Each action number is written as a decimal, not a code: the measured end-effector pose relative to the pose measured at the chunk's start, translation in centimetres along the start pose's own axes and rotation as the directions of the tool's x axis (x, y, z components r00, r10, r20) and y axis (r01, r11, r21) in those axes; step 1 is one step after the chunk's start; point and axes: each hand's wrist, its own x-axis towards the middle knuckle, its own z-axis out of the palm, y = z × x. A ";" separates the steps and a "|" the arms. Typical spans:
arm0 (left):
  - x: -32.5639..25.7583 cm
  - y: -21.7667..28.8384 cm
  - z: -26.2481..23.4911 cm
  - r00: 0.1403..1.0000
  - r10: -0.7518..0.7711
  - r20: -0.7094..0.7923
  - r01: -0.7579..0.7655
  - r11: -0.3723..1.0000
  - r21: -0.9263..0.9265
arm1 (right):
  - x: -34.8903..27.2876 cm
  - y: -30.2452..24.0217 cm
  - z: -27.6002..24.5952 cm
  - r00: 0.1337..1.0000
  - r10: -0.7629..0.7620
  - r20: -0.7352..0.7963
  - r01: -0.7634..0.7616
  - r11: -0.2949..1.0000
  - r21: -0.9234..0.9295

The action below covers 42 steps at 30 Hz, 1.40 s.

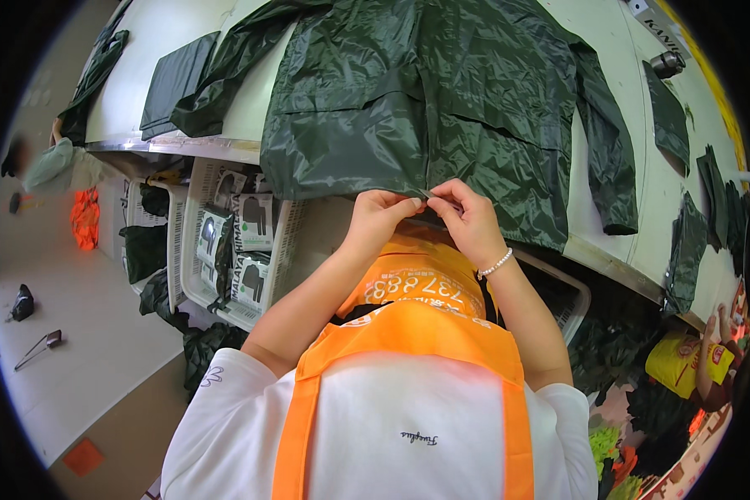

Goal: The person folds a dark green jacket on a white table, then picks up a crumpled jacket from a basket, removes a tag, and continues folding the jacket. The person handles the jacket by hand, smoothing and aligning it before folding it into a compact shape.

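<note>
Raincoat (442, 100), dark green and glossy, lies spread flat on the white surface (242, 125) with its hem hanging just past the near edge, right in front of you. From the head view, both your hands meet at the bottom of its front opening. Your left hand (381, 212) is clenched in a pinch on the hem fabric, thumb and forefinger closed on the edge. Your right hand (468, 218), with a bead bracelet (497, 265) at the wrist, is closed on the other side of the opening, fingertips touching those of the left; a small pale piece sits between them, too small to say whether it is a zipper end or a fastener.

To do this well, I judge you should keep both pinches close together, so the two hem edges stay level and the slippery cloth cannot slide. Hold the fabric taut along the near edge of the surface rather than lifting it, since the coat's weight rests there and steadies it. Keep your wrists low and clear of your orange apron (408, 333).

More dark green folded pieces (175, 79) lie toward the far left corner of the surface, well apart from your work. A white basket (193, 250) of packaged items stands under the near edge to your left.
</note>
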 end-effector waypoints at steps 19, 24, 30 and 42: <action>3.7 -5.4 1.4 0.934 -0.306 -0.186 0.163 0.827 -0.538 | -1.5 18.0 -44.0 0.487 -0.131 -0.864 -0.407 0.841 -0.357; 3.5 -5.0 2.5 0.878 -0.349 -0.327 0.179 0.874 -0.451 | -2.8 27.1 -49.6 0.416 0.015 -0.909 -0.716 0.622 -0.318; 4.1 -5.0 4.3 0.834 -0.344 -0.433 0.174 0.907 -0.384 | -0.9 26.0 -51.0 0.494 -0.217 -0.842 -0.736 0.412 -0.538; 4.0 -3.7 3.6 0.899 -0.215 -0.381 0.144 0.968 -0.206 | 2.3 6.5 -3.3 0.999 -0.019 0.031 0.021 0.997 -0.075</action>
